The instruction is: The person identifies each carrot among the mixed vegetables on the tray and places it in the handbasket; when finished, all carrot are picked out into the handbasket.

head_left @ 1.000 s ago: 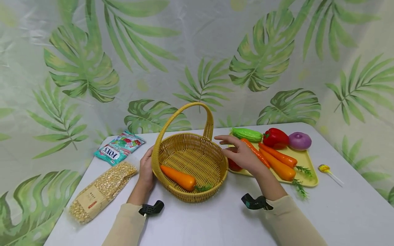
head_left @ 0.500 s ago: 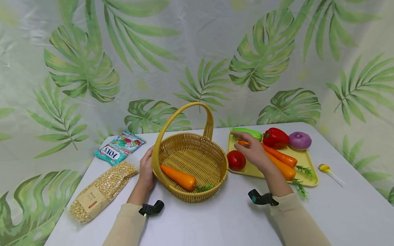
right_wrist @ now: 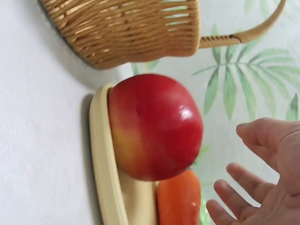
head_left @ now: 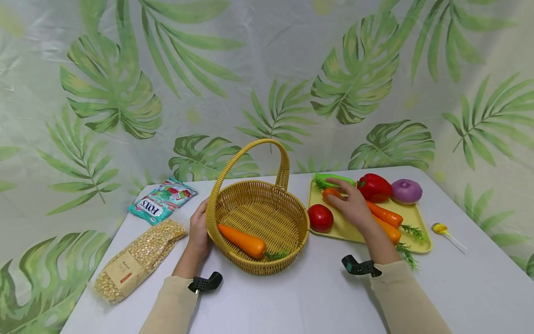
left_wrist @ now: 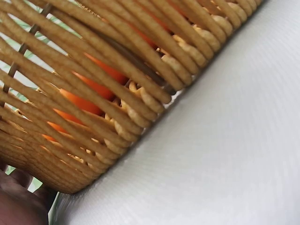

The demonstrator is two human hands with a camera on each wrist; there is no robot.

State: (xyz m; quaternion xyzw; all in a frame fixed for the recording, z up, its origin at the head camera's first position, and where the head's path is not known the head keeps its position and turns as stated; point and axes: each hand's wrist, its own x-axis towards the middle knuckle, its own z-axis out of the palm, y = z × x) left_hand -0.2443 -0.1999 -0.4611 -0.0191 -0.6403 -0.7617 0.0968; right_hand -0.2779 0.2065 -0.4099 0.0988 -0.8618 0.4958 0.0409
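A yellow-brown wicker basket point(head_left: 258, 266) with a tall arched handle stands in the middle of the table. One carrot point(head_left: 242, 241) with a green top lies inside. My left hand point(head_left: 199, 234) holds the basket's left wall from outside, its fingers partly hidden behind the weave. To the right, my right hand point(head_left: 352, 204) hovers over the yellow tray point(head_left: 344, 232), fingers spread and holding nothing. Close by on the tray are a red apple-like fruit point(right_wrist: 157, 126) and several carrots point(head_left: 385, 214), partly covered by the hand. A long green vegetable point(head_left: 338, 180) lies behind it.
A red bell pepper point(head_left: 372, 188) and a purple onion point(head_left: 406, 191) sit at the tray's back right. A lollipop point(head_left: 446, 235) lies right of the tray. On the left are a teal candy bag point(head_left: 160, 200) and a long bag of pale kernels point(head_left: 137, 262).
My right hand has moved right from the basket's rim to over the tray, uncovering the red fruit. My left hand and the basket have stayed put.
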